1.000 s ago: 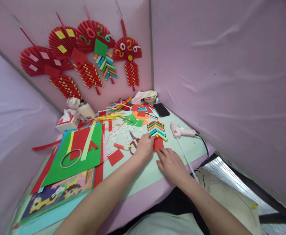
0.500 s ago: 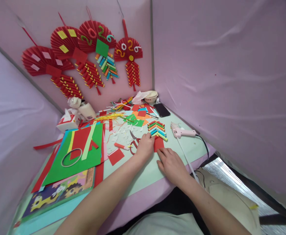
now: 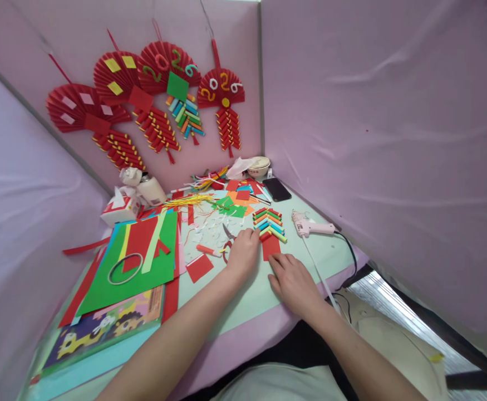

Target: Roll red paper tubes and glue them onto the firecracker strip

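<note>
Several coloured paper rolls form a V-shaped row [image 3: 269, 221] on a red paper strip [image 3: 271, 248]. A short red roll [image 3: 265, 236] lies at the lower left end of the row. My left hand [image 3: 244, 250] is just left of that roll, its fingers bent forward and nothing visible in them. Fingertips of my right hand [image 3: 291, 277] rest on the lower edge of the red strip, fingers loosely spread. Scissors [image 3: 228, 244] with red handles lie partly hidden behind my left hand.
A pink glue gun [image 3: 312, 226] lies at right, its cord over the table edge. Behind are a black phone [image 3: 277, 189] and a bowl [image 3: 259, 167]. Coloured sheets [image 3: 97, 292] with a tape ring [image 3: 125, 268] fill the left. Red fan decorations [image 3: 221, 92] hang on the wall.
My left hand has drawn slightly back to the left from the red roll, which shows more fully now. The right hand stays at the strip. The camera view has shifted slightly.
</note>
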### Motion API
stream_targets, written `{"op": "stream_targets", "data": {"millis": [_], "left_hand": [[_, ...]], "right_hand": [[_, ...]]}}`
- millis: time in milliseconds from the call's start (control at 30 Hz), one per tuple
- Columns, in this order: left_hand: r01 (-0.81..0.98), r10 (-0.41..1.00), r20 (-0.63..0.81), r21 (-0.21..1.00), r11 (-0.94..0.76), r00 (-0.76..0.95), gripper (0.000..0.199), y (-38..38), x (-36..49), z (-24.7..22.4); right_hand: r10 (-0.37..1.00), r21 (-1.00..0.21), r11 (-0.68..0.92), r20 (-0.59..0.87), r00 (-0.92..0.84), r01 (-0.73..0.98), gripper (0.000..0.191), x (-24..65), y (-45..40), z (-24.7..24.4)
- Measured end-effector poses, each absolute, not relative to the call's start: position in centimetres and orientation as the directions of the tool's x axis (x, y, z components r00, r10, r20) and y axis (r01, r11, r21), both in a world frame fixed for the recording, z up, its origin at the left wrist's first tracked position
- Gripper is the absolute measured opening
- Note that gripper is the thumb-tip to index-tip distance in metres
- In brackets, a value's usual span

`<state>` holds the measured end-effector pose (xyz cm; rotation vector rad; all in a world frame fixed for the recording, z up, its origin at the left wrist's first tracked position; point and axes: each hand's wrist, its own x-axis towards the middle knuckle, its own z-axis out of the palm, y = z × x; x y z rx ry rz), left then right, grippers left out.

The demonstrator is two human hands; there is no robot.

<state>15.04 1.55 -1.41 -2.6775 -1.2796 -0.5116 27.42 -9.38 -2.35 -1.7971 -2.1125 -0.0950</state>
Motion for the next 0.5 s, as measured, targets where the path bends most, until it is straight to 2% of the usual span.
{"op": "stream_targets", "data": {"millis": [167,500], "left_hand": [[0.744,0.694,0.383,0.023,-0.667,0.610,0.026,1.01,14.10,-1.19],[0.736,0.705,0.300,0.014,-0.677,0.643,0.025,1.06,14.05,-1.09]], "right_hand": [[0.940,-0.185,0.200,0.314,-0.135,0.962,0.031,27.57,-9.36,-2.11],[0.945,-0.208,0.243,0.271,-0.183,0.947,0.026,28.03,-9.30,-1.33]]}}
